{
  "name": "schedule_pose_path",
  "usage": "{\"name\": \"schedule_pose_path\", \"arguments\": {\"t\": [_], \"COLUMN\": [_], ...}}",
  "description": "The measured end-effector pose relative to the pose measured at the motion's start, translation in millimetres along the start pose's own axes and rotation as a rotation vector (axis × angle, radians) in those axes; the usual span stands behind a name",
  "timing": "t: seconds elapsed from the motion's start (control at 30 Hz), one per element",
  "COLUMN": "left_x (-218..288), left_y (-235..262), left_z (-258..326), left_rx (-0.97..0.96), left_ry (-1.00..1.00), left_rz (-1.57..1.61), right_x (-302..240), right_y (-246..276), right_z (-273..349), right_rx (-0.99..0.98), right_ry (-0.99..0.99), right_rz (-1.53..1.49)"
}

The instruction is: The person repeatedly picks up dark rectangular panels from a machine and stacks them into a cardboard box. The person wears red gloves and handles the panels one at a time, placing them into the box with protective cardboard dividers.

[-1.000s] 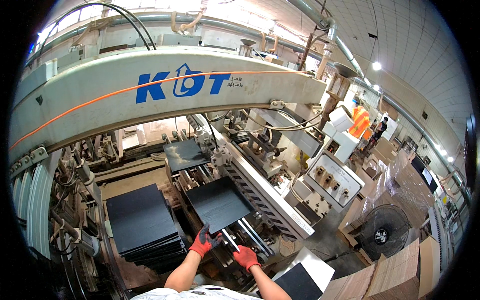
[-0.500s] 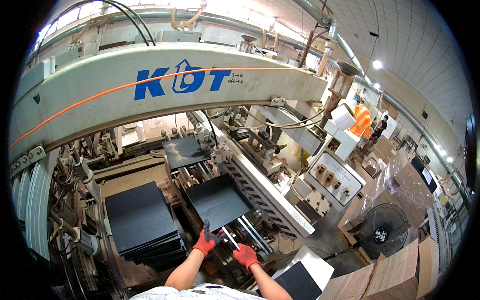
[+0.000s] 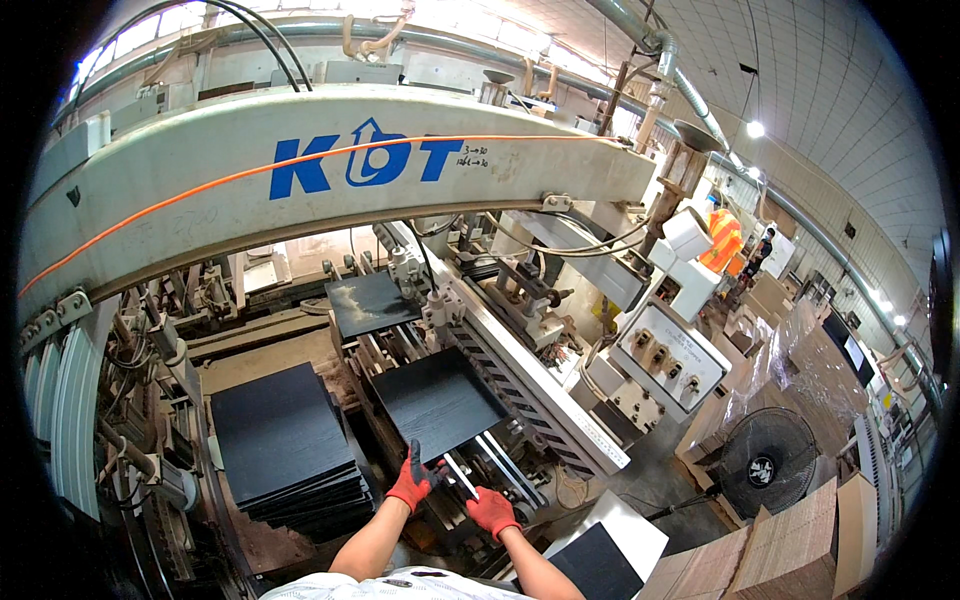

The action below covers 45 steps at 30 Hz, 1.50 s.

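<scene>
Both my hands wear red gloves with grey fingers. My left hand [image 3: 412, 482] is at the near corner of a dark wood-grain panel [image 3: 438, 398] lying on the machine's rails, one finger or thumb stretched along its near edge and the others apart from it. My right hand [image 3: 492, 513] is curled at the near end of a slim pale bar [image 3: 460, 474]; whether it grips this bar or something hidden in the fingers does not show. A stack of dark panels [image 3: 280, 435] stands to the left. Another glossy dark panel [image 3: 372, 303] lies farther along the rails.
A long striped machine beam [image 3: 530, 395] runs along the right of the panel. Overhead crosses a big pale arm [image 3: 330, 165]. A control box [image 3: 672, 357], a black fan [image 3: 768, 465] and stacked cardboard [image 3: 785, 550] stand at right. A dark board [image 3: 597, 562] lies near my right forearm.
</scene>
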<state>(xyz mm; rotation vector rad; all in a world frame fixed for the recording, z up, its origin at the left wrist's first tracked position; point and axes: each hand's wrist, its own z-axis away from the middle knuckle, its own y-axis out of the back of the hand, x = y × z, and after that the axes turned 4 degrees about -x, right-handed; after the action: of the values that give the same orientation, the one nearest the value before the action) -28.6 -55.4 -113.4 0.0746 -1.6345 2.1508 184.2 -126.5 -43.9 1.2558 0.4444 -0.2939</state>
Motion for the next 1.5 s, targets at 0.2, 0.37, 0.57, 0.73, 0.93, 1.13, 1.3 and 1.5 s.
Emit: {"name": "schedule_pose_path", "arguments": {"t": [0.2, 0.37, 0.57, 0.73, 0.93, 1.13, 1.3, 1.5], "left_x": [-3, 3, 3, 0, 7, 7, 7, 5], "left_y": [-14, 6, 15, 16, 19, 10, 8, 9], "left_z": [10, 2, 1, -2, -3, 1, 2, -1], "left_rx": [0.065, 0.072, 0.030, 0.037, 0.065, 0.046, 0.029, 0.042], "left_ry": [-0.026, -0.028, -0.038, 0.012, 0.043, 0.032, 0.037, 0.025], "left_rz": [-0.072, -0.104, -0.149, -0.149, -0.123, -0.125, -0.158, -0.154], "right_x": [5, 2, 4, 10, 3, 9, 9, 7], "right_y": [0, -4, -5, -7, -2, -6, -6, -4], "right_z": [1, -3, -2, -2, 0, -2, -2, -2], "right_rx": [-0.007, 0.010, 0.022, 0.042, 0.023, 0.031, 0.014, 0.011], "right_ry": [-0.034, 0.008, 0.006, 0.011, 0.010, 0.005, 0.005, -0.007], "right_rz": [-0.004, 0.002, -0.004, 0.002, -0.016, 0.002, 0.016, 0.001]}}
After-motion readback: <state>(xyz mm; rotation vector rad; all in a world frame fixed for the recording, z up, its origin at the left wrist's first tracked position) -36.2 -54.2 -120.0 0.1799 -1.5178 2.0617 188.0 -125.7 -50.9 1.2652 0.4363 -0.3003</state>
